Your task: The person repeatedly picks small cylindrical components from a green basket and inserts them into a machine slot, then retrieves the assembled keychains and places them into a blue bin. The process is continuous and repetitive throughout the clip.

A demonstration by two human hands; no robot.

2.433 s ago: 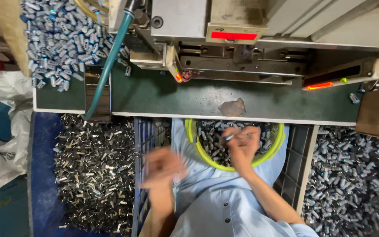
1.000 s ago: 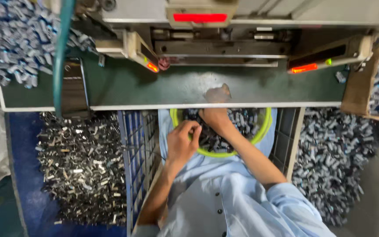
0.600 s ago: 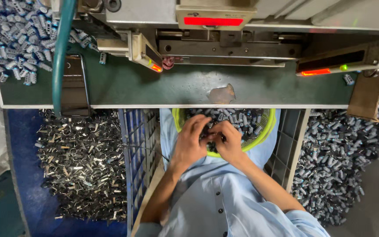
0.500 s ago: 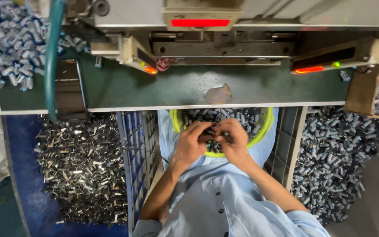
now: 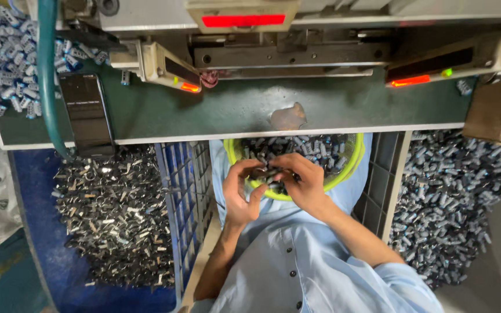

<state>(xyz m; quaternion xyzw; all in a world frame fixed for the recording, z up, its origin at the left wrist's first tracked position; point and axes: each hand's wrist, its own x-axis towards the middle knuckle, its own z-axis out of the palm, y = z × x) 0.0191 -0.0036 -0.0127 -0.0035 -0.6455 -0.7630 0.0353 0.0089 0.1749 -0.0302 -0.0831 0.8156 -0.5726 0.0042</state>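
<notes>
Below the green machine table [image 5: 233,113], at frame centre, both hands, left hand [image 5: 240,194] and right hand [image 5: 301,182], pinched one small dark metal piece [image 5: 265,173] lying crosswise between them over the yellow-rimmed round basket [image 5: 343,171].

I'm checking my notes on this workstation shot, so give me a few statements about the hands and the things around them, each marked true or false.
1. Both hands meet over the yellow-green basket. True.
2. The left hand rests on the dark phone. False: it is at the basket, fingers on small metal parts; the phone lies apart on the green bench.
3. The right hand grips the teal hose. False: it handles the same small parts.
4. The basket holds many small metal pieces. True.
5. The person wears a light blue shirt. True.
</notes>
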